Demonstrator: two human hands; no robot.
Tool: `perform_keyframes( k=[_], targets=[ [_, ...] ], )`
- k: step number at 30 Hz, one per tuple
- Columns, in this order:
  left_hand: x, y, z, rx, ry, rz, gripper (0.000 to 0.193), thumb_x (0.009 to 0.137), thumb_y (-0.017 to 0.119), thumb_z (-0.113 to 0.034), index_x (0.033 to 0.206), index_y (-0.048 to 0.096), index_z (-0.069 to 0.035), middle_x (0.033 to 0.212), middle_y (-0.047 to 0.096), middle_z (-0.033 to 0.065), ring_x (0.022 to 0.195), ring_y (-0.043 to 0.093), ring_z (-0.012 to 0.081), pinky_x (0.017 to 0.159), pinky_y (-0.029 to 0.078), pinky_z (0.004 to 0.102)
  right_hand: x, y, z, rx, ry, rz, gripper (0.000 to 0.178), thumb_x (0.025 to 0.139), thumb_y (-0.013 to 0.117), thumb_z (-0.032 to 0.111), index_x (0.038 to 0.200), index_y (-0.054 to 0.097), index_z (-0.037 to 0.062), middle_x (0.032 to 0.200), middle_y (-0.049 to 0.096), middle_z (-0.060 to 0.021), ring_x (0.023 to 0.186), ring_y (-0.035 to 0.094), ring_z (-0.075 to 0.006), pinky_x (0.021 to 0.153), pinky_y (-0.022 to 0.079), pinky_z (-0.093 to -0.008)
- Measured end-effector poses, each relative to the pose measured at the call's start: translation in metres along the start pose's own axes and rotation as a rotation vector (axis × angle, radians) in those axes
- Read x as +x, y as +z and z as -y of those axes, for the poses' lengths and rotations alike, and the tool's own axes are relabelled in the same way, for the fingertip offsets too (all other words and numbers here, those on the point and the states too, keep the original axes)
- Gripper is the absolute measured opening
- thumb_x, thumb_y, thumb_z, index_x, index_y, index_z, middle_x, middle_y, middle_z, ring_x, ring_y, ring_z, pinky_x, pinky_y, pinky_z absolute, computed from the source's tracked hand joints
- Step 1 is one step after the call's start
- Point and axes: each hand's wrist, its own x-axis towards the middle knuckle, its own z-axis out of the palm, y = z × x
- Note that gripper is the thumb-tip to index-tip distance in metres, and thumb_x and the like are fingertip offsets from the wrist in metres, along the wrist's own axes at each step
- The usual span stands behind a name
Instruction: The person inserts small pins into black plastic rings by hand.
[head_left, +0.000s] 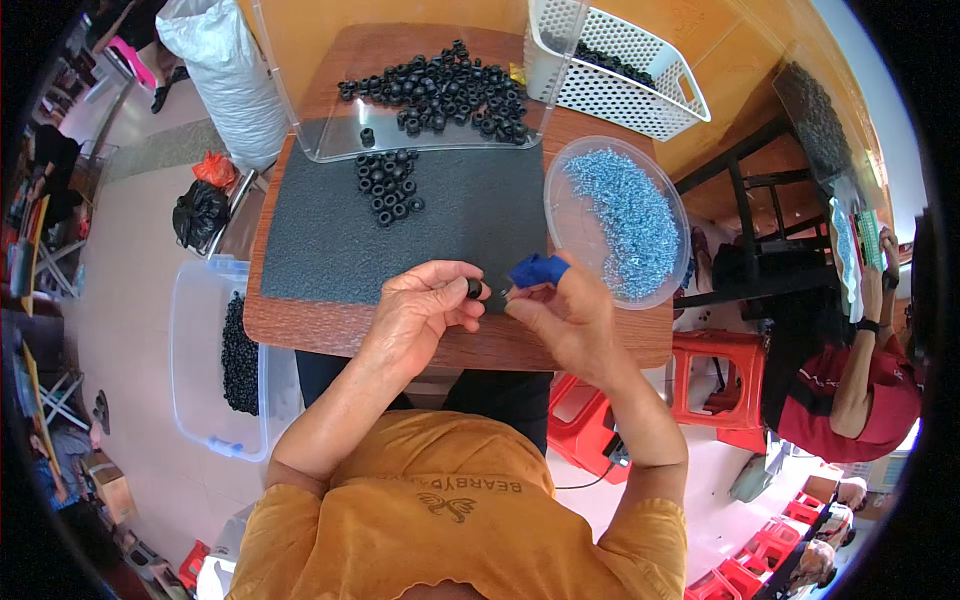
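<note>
My left hand [432, 306] is closed in a pinch around a small black round cap [474, 288] above the table's front edge. Just to its right, my right hand [572, 316] has its thumb and finger pressed together, with blue wrapping [537, 270] around a finger. Something tiny seems to be between those fingertips, too small to name. The fingertips of both hands are close but apart. On the dark grey mat [320, 230] beyond them lies a loose group of black caps [388, 185]. Many small pale-blue shiny pieces [630, 220] fill much of a round clear tray [560, 215] at right.
An open clear bin [312, 140] holds a heap of black caps [440, 90] at the back. Behind right stands a white perforated basket [615, 95]. A clear tub [190, 350] sits at floor level left. Red stools [715, 375] and another person [850, 400] are at right.
</note>
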Motion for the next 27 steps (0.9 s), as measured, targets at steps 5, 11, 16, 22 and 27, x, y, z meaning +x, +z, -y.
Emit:
perform_keyframes(
  k=[5,11,16,22,27],
  targets=[
    [-0.003,0.007,0.003,-0.003,0.055,-0.134,0.020,0.086,0.061,-0.007,0.102,0.061,0.003,0.087,0.065,0.0097,0.072,0.061,0.0151,0.063,0.050,0.0259,0.006,0.019,0.011,0.055,-0.119,-0.056,0.020,0.068,0.071,0.000,0.082,0.057,0.0018,0.071,0.058,-0.0103,0.063,0.054,-0.0256,0.052,0.043,-0.0342],
    [-0.006,0.012,0.011,0.109,0.220,-0.126,0.017,0.085,0.061,-0.005,0.100,0.062,0.003,0.084,0.065,0.0073,0.070,0.059,0.0119,0.062,0.049,0.0238,0.007,0.024,0.009,-0.017,-0.140,-0.086,0.022,0.067,0.071,-0.001,0.083,0.056,0.0022,0.070,0.058,-0.0102,0.064,0.055,-0.0270,0.052,0.043,-0.0359],
    [-0.011,0.010,0.012,0.242,0.236,-0.124,0.017,0.085,0.060,-0.004,0.101,0.063,0.002,0.084,0.064,0.0066,0.070,0.059,0.0107,0.061,0.050,0.0227,0.007,0.025,0.006,-0.050,-0.113,-0.086,0.022,0.067,0.071,0.002,0.083,0.055,0.0023,0.069,0.058,-0.0111,0.063,0.054,-0.0278,0.052,0.043,-0.0364],
    [-0.014,0.011,0.011,0.146,0.174,-0.089,0.017,0.085,0.060,-0.003,0.101,0.063,0.003,0.084,0.064,0.0067,0.070,0.059,0.0109,0.063,0.049,0.0222,0.011,0.023,0.010,0.058,0.157,-0.063,0.020,0.069,0.073,0.007,0.081,0.059,-0.0004,0.066,0.060,-0.0098,0.060,0.058,-0.0184,0.052,0.045,-0.0297],
    [-0.013,0.006,0.013,0.165,0.179,-0.050,0.021,0.086,0.059,-0.005,0.105,0.058,0.004,0.088,0.063,0.0095,0.072,0.059,0.0146,0.066,0.050,0.0264,0.015,0.021,0.003,0.349,0.428,0.042,0.017,0.072,0.071,0.007,0.079,0.060,-0.0038,0.067,0.064,-0.0085,0.062,0.059,-0.0103,0.054,0.045,-0.0240]
  ],
)
